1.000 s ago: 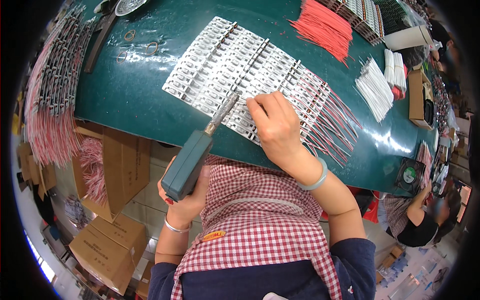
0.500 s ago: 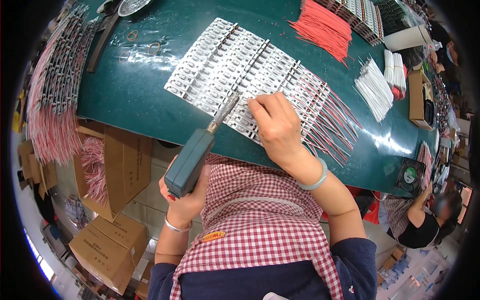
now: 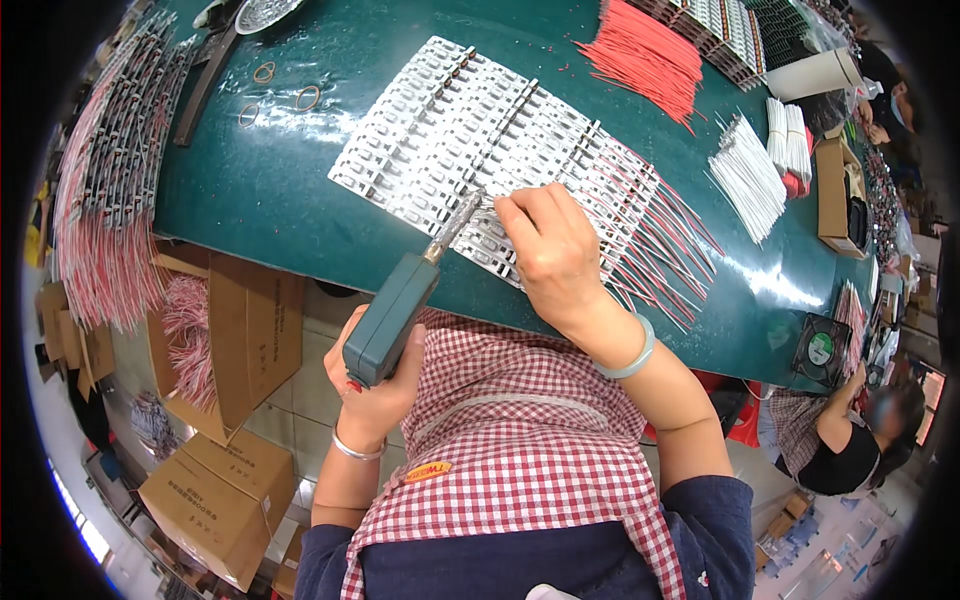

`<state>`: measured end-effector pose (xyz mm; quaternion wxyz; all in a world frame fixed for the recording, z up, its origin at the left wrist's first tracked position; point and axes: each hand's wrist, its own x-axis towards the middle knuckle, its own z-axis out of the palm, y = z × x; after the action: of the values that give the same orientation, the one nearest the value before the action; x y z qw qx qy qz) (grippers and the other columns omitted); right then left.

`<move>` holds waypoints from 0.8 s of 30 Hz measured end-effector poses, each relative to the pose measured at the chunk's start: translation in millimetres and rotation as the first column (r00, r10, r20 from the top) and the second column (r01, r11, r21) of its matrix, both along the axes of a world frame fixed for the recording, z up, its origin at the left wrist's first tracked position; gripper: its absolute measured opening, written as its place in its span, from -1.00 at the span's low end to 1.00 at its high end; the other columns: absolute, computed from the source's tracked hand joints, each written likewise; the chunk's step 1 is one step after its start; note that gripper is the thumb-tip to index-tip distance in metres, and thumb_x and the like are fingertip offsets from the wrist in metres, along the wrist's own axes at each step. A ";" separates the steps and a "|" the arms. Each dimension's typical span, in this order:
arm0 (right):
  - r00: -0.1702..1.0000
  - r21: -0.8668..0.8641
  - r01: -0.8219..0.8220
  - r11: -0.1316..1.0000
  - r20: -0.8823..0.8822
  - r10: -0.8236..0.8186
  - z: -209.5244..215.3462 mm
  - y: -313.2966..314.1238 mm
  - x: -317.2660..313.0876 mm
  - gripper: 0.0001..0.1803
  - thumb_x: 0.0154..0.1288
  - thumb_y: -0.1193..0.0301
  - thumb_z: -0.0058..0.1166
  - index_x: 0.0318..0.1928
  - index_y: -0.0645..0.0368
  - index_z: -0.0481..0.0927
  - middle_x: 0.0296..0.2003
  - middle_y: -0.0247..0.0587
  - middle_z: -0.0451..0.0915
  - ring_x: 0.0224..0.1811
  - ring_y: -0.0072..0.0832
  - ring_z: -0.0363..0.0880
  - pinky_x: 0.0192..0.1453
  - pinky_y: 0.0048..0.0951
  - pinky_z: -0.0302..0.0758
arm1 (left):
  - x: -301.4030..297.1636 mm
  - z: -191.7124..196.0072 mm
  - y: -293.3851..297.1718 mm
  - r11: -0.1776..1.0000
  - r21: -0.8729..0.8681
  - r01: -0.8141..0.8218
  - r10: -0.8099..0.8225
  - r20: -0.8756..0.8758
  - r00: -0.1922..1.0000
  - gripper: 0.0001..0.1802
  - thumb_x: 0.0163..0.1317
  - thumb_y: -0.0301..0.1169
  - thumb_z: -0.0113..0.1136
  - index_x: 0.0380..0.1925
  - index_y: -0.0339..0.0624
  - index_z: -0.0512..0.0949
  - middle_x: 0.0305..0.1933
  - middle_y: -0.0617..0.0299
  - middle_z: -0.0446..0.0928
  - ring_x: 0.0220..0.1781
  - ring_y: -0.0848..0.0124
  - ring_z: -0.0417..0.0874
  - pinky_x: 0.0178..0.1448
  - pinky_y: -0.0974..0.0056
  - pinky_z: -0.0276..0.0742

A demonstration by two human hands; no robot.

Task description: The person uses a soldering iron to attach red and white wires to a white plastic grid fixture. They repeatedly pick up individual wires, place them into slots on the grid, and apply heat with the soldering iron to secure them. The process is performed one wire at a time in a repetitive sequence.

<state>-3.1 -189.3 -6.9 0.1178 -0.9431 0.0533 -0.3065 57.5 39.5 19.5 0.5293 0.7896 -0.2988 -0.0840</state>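
Observation:
My left hand (image 3: 380, 375) is wrapped around the handle of a green soldering gun (image 3: 392, 318). Its metal tip (image 3: 462, 222) reaches the near part of a silvery panel of small metal parts in rows (image 3: 440, 120). Just right of the tip, my right hand (image 3: 555, 245) is closed in a pinch over the panel. What its fingers hold is hidden or too small to make out. Thin red and white wires (image 3: 665, 235) come out of the panel's right end and fan out over the green table (image 3: 290, 190).
Loose red wires (image 3: 650, 55) and white wires (image 3: 748, 180) lie in bundles beyond the panel. Wired panels (image 3: 110, 190) hang over the table's left edge. Cardboard boxes (image 3: 225, 490) stand at lower left. A co-worker (image 3: 850, 430) sits at right by a small fan (image 3: 820, 348).
My left hand and the soldering gun have shifted slightly right, and the gun sits a bit steeper. My right hand has stayed nearly still.

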 end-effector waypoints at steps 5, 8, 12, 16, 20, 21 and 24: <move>1.000 0.007 0.001 1.000 -0.008 -0.001 0.3 0.8 0.3 -0.73 -0.01 0.55 0.14 -0.22 0.34 0.64 -0.31 -0.16 0.53 -0.28 -0.29 0.51 -0.26 -0.33 0.53 | -3.8 -3.3 5.8 0.999 -0.017 -0.038 0.038 -0.053 0.998 -0.79 0.10 -0.64 0.42 -0.23 -0.42 0.66 -0.27 0.08 0.67 -0.34 0.35 0.71 -0.27 0.35 0.59; 1.000 0.000 0.003 1.000 -0.005 -0.003 0.5 0.0 0.4 -0.73 -0.01 0.55 0.14 -0.22 0.34 0.63 -0.31 -0.16 0.52 -0.28 -0.29 0.51 -0.26 -0.33 0.53 | -5.0 -4.8 8.3 0.998 -0.020 -0.065 0.064 -0.046 0.997 -0.78 0.11 -0.62 0.42 -0.21 -0.43 0.67 -0.26 0.06 0.68 -0.33 0.35 0.72 -0.25 0.36 0.60; 1.000 0.010 0.003 1.000 -0.006 -0.003 0.4 1.4 0.6 -0.73 -0.01 0.55 0.14 -0.22 0.34 0.63 -0.31 -0.15 0.52 -0.28 -0.28 0.51 -0.25 -0.32 0.53 | -6.7 -3.0 8.3 0.998 -0.030 -0.057 0.055 -0.055 0.997 -0.76 0.11 -0.63 0.42 -0.19 -0.44 0.67 -0.24 0.04 0.69 -0.32 0.34 0.73 -0.24 0.36 0.61; 1.000 0.008 0.007 1.000 -0.004 -0.007 -1.1 0.8 1.0 -0.73 -0.01 0.55 0.13 -0.22 0.34 0.63 -0.31 -0.15 0.53 -0.27 -0.28 0.51 -0.25 -0.32 0.52 | -11.4 -7.3 12.0 0.997 -0.024 -0.076 0.072 -0.131 0.989 -0.75 0.10 -0.64 0.42 -0.18 -0.45 0.67 -0.23 0.04 0.69 -0.31 0.34 0.73 -0.23 0.35 0.61; 1.000 -0.004 0.013 1.000 0.000 -0.013 -1.1 0.2 1.0 -0.72 0.00 0.55 0.14 -0.20 0.32 0.64 -0.29 -0.17 0.53 -0.26 -0.28 0.52 -0.25 -0.32 0.52 | -12.7 -6.8 13.0 0.996 -0.023 -0.085 0.081 -0.152 0.985 -0.74 0.09 -0.64 0.42 -0.17 -0.45 0.67 -0.22 0.02 0.69 -0.30 0.32 0.74 -0.23 0.35 0.61; 1.000 -0.007 0.013 1.000 0.002 -0.013 -0.8 0.3 0.7 -0.71 0.00 0.55 0.14 -0.19 0.32 0.64 -0.29 -0.18 0.54 -0.25 -0.28 0.52 -0.25 -0.32 0.52 | -13.0 -7.0 13.6 0.996 -0.021 -0.088 0.084 -0.152 0.985 -0.73 0.09 -0.64 0.42 -0.17 -0.45 0.67 -0.22 0.02 0.70 -0.30 0.31 0.74 -0.22 0.34 0.61; 0.999 0.014 -0.011 1.000 0.038 0.010 2.7 2.4 -3.0 -0.69 -0.01 0.56 0.16 -0.16 0.32 0.65 -0.27 -0.19 0.55 -0.25 -0.29 0.52 -0.24 -0.32 0.51 | -12.9 -7.5 15.9 0.996 -0.013 -0.089 0.086 -0.134 0.987 -0.73 0.08 -0.63 0.43 -0.18 -0.45 0.67 -0.21 0.01 0.70 -0.29 0.29 0.74 -0.22 0.33 0.62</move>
<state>-6.1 -187.0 -4.2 0.1270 -0.9365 0.0483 -0.3232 44.5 55.3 12.1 0.5586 0.7896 -0.2286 -0.1104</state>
